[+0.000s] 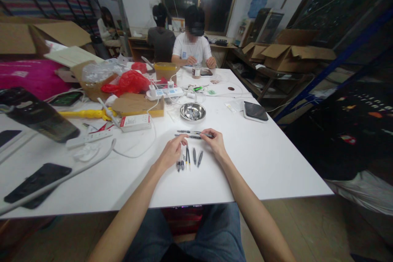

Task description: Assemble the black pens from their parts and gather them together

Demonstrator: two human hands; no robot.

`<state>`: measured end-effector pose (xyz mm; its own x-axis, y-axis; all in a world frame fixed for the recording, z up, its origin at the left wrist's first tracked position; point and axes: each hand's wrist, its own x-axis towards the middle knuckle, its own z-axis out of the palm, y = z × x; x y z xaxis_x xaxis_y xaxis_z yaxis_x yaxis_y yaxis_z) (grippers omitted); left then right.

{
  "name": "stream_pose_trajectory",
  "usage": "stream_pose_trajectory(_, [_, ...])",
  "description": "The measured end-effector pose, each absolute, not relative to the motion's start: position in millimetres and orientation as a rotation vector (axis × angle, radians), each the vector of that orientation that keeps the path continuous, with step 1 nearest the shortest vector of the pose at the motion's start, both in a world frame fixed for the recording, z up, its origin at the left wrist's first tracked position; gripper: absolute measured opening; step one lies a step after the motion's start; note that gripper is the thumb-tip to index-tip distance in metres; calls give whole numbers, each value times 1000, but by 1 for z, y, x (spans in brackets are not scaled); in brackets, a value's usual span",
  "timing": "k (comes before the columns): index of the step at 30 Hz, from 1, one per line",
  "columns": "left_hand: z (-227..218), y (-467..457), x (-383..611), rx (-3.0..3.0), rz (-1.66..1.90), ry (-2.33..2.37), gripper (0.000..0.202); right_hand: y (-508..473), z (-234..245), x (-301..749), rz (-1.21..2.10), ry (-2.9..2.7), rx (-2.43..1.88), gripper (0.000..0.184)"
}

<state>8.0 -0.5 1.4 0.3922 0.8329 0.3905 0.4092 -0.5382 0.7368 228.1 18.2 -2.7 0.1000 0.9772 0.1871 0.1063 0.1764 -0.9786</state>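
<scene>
Several dark pens (190,136) lie side by side across the white table in front of me. My right hand (215,144) pinches the right end of a pen at this row. Just left of it, my left hand (171,152) has its fingers curled in beside the pens' left ends; what they hold, if anything, is too small to make out. Below the hands are two grey pen barrels (197,158), thin dark refills with yellow ends (188,159), and small clear and black pen parts (180,166) partly under my left hand.
A shiny metal bowl (193,112) with small parts stands beyond the pens. Cables, a power strip (164,93), a cardboard tray (138,104), and a dark bottle (37,112) crowd the left. A tablet-like device (255,111) lies right. Across the table, a person (193,45) handles a jar.
</scene>
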Motion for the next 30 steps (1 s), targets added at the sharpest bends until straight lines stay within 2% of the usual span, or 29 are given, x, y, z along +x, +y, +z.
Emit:
stream_pose_trajectory(3, [6, -1, 8, 2140, 1281, 1161, 37, 18, -2, 228, 945, -1287, -1209, 29])
stream_pose_trajectory(6, [11, -1, 8, 2182, 1423, 1299, 28, 16, -1, 227, 949, -1311, -1224, 29])
stream_pose_trajectory(10, [14, -1, 11, 2297, 1281, 1404, 31, 14, 1, 224, 969, -1366, -1215, 28])
stream_pose_trajectory(16, [10, 0, 15, 2413, 1070, 1312, 26, 10, 5, 221, 1032, -1476, -1133, 28])
stream_pose_trajectory(21, [9, 1, 13, 2422, 1086, 1219, 24, 7, 8, 219, 1047, -1510, -1114, 27])
stream_pose_trajectory(30, [9, 2, 13, 2403, 1156, 1179, 14, 5, 9, 219, 1048, -1501, -1187, 39])
